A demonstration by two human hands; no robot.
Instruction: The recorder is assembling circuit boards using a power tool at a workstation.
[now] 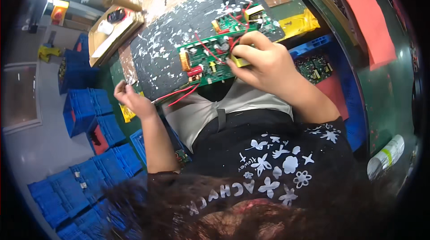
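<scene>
A green circuit board (210, 72) lies near the front edge of the dark, paint-spotted work mat (161, 38). It carries a copper coil, a red cylindrical part and red wires. My right hand (266, 63) is closed at the board's right end, thumb and fingers pinching it by a yellow block-shaped part (241, 62). Two red wires (184, 95) trail from the board's left corner toward my left hand (134, 101). That hand hovers off the mat's left edge, fingers loosely curled and apart, with nothing visible in them. Behind the first board sits a second green board (268, 24).
An open cardboard box (114, 29) stands at the back left, beside a wooden-handled tool (121, 2). Blue crates (83, 110) are stacked along the left. To the right, a blue bin (347, 87) holds more boards. Yellow tape (298, 24) covers the bench corner.
</scene>
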